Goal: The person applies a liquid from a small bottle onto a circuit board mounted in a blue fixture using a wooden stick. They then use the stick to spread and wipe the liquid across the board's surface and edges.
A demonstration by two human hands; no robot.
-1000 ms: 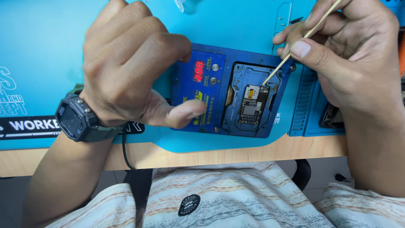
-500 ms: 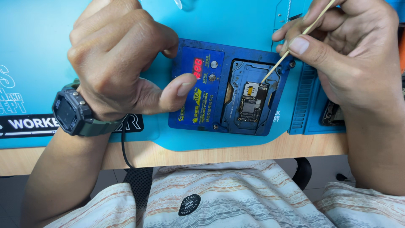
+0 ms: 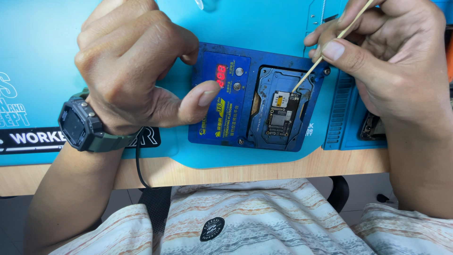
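L hand curled in a loose fist, holding nothing, thumb now resting on blue heater unit, nudged right since before. R hand pinches thin wooden stick, tip unmoved on circuit board just below grip.

left hand | shifted left, thumb now over heater's left edge

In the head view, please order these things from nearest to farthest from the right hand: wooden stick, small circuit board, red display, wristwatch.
From the right hand:
1. Wooden stick, held in its fingers.
2. Small circuit board, below-left, at the stick's tip.
3. Red display, further left.
4. Wristwatch, far left, on the other wrist.
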